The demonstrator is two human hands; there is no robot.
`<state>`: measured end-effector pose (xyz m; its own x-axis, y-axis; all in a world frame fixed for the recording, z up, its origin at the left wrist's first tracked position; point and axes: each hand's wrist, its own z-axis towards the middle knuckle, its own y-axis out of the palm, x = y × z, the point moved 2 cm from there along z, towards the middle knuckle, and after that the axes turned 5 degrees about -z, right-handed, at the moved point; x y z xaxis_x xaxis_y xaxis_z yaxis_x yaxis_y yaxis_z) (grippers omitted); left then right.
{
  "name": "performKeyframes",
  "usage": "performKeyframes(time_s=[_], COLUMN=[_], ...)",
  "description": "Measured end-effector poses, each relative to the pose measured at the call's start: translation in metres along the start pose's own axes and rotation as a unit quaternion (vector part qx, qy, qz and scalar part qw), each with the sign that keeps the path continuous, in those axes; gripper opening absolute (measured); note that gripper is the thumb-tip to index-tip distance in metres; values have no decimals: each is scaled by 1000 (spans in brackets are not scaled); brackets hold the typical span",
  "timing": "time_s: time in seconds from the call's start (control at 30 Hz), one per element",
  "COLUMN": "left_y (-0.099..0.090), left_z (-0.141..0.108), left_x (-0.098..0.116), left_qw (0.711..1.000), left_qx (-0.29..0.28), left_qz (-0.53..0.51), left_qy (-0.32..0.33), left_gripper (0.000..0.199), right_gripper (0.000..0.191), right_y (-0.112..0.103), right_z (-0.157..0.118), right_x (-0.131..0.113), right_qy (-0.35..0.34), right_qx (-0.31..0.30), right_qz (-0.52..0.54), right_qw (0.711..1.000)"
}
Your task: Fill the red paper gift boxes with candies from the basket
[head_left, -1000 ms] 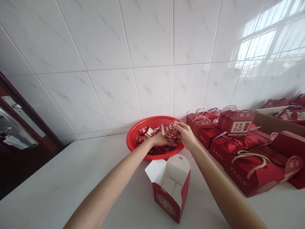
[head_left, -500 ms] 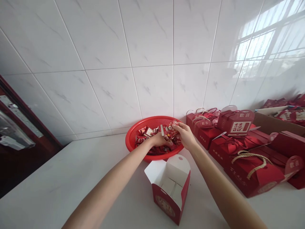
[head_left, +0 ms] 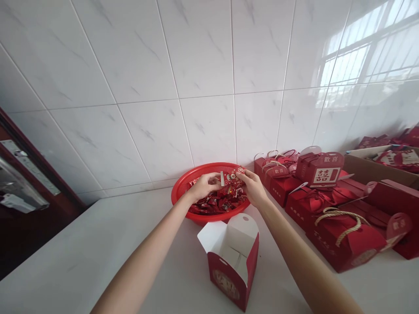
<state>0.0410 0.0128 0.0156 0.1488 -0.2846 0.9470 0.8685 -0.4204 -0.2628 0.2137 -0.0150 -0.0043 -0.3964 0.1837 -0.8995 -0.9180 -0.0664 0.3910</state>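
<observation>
Counter (head_left: 98,240): L hand (head_left: 203,186) shifted left, nr pkt (head_left: 230,178).

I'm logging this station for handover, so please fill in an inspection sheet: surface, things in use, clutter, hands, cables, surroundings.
Surface: white counter.
Things in use: red basket holding wrapped pieces; open red box standing upright before it.
Clutter: red gift boxes grouped to the right.
Hands: right hand holds red packet; left hand at its left edge, contact unclear.
Cables: nothing seen.
Surroundings: tiled wall with window reflection.
</observation>
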Motion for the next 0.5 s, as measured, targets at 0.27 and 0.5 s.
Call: performKeyframes(time_s=[0.27, 0.5], left_y=[-6, -2], left_z=[-29, -32], left_x=[-7, -3], left_qw=[984, 978], left_qx=[122, 166], left_qz=[-82, -68], left_qy=[-105, -106], left_gripper=[22, 18], right_gripper=[34, 36], right_y=[3, 3], right_z=[-3, -4], right_x=[-3, -3], right_qy=[3, 11], right_qx=[-8, -28], right_qz=[-5, -39], right_qw=[1000, 999])
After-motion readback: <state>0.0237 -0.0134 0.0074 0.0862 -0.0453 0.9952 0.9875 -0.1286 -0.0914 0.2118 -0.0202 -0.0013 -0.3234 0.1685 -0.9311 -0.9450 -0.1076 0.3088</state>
